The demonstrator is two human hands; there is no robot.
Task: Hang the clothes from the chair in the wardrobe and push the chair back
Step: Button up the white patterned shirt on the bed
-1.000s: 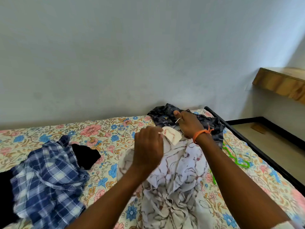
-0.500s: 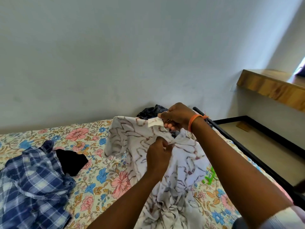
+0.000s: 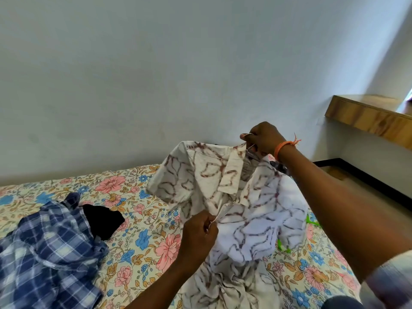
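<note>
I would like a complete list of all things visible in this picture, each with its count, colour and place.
patterned shirt: 1, white with brown lines, held up over the bed
wire hanger: 1, metal, at the shirt collar
checked shirt: 1, blue and white, on the bed at left
black garment: 1, black, beside the checked shirt
dark garment: 1, mostly hidden behind the right arm
green hangers: count unclear, green, on the bed under the patterned shirt
bedsheet: 1, floral
shelf: 1, wooden, on the right wall
left hand: pinches the shirt front
right hand: orange wristband, grips the hanger
</note>
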